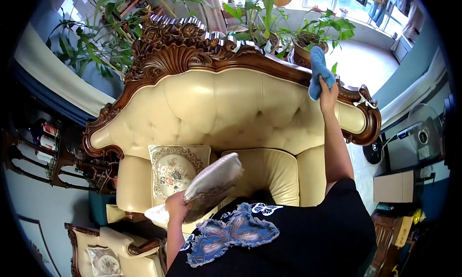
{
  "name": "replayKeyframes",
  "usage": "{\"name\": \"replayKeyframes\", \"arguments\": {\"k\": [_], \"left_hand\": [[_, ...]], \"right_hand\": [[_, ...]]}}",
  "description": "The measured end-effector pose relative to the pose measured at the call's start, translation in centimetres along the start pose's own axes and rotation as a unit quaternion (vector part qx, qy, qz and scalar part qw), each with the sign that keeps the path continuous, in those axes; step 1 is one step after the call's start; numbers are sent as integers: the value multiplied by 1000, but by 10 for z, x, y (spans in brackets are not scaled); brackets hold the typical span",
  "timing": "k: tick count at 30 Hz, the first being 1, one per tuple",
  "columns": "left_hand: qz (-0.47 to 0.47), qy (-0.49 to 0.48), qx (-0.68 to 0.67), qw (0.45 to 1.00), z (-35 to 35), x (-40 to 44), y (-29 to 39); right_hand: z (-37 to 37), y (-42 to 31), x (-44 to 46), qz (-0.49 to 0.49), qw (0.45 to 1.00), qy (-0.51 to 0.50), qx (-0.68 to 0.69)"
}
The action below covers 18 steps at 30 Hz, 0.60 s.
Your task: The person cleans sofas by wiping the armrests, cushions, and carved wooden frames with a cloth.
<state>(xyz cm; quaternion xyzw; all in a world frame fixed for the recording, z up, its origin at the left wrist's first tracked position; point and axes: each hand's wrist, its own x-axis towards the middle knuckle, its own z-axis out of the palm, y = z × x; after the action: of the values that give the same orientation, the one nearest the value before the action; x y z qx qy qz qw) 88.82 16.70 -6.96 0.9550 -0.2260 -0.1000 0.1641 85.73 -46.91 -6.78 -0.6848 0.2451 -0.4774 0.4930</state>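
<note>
My right hand [328,95] is raised at the sofa's carved top rail, closed on a folded blue cloth [318,71]. In my left hand [177,207], low in front of my body, I grip the edge of a pale cushion [216,176], which is tilted and seen nearly edge-on. Behind it a second cushion [175,168], with a floral medallion and patterned border, leans on the sofa seat. The cream tufted leather sofa [231,99] with its dark carved wood frame fills the middle of the view.
Potted plants [305,38] stand behind the sofa near the window. A matching armchair [118,250] with a small cushion is at lower left. On the right are a fan [421,135] and a cardboard box [393,186]. A dark wooden shelf [57,154] hangs at left.
</note>
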Motion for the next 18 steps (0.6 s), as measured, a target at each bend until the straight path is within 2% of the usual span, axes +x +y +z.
{"name": "replayKeyframes", "arguments": {"k": [1,3,4,5,6,7,9,11,12,14,16,18], "left_hand": [[25,-40,22,999,14,15,-1],[48,-104,67,991,24,51,33],[64,-98,25,993,44,66,35],[112,-107,15,988,50,86,48],[127,-125,-3,984,58,104,57],[165,-140,-16,976,70,122,64],[182,-192,-8,964,85,158,79],[267,-214,17,939,110,190,86],[261,-218,16,940,121,205,89],[310,-235,4,921,145,224,97],[296,-236,14,926,162,236,106],[284,-236,24,929,166,250,109]], "right_hand": [[6,18,17,0,1000,-5,5],[19,71,40,1,994,-64,-89],[26,94,42,1,994,-71,-84],[34,115,42,-81,971,-53,-219],[41,131,39,-167,924,-27,-343],[48,142,33,-194,889,-18,-415],[62,134,26,-175,886,-6,-429],[63,118,28,-151,888,11,-433],[64,115,34,-149,890,5,-432],[57,108,39,-157,882,-41,-443],[54,103,45,-171,879,-47,-442],[49,103,53,-166,896,-102,-399]]}}
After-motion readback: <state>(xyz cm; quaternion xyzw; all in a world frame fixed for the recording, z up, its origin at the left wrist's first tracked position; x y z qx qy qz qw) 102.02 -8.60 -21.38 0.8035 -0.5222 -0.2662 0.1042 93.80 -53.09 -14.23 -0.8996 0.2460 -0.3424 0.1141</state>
